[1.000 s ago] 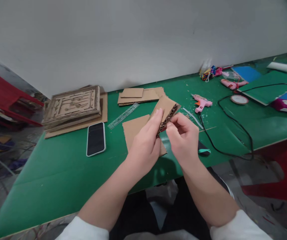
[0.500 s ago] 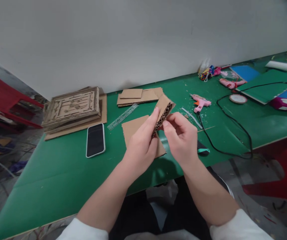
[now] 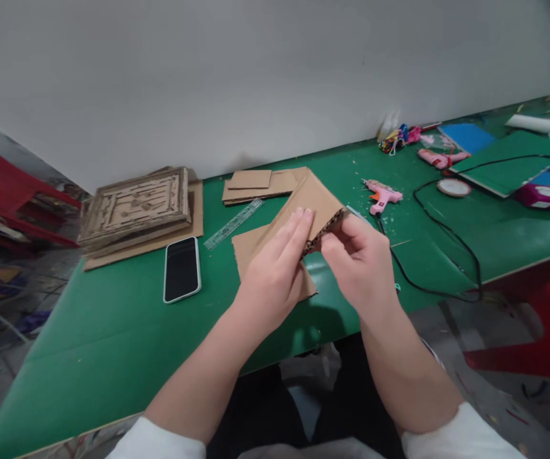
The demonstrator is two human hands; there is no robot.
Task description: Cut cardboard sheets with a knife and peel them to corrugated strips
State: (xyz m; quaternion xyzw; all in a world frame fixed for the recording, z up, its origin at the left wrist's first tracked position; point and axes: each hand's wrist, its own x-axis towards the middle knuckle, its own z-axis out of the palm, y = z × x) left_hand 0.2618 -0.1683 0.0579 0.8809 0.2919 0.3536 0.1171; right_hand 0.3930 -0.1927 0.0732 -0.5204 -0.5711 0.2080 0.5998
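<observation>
In the head view, both of our hands hold one cardboard piece (image 3: 311,199) in the air above the green table (image 3: 112,331). Half a second ago the piece stood nearly edge-on to us and looked narrow. Now it is turned so that its broad brown face lies open to us, with the corrugated edge running along its lower right side. The work on that edge goes on in the hands and not on the table. Our left hand (image 3: 275,275) lays its fingers flat on the face, and we judge the thumb to be behind it, so it grips the piece. Our right hand (image 3: 361,261) is closed narrow and pinches the corrugated edge. It has also drifted over the teal-tipped thing that lay by it, so only a speck of teal shows.

We count:
- one held piece
- one loose sheet (image 3: 250,245) on the table under the hands
- one back stack (image 3: 256,183) of at least two pieces
- one phone (image 3: 182,269), face up
- one clear ruler (image 3: 234,223)
- two pink glue guns, the near gun (image 3: 383,194) and the far gun (image 3: 440,159)
- one black cable (image 3: 447,241)
- one maze panel (image 3: 136,203) on a pile of boards whose number we cannot tell
</observation>
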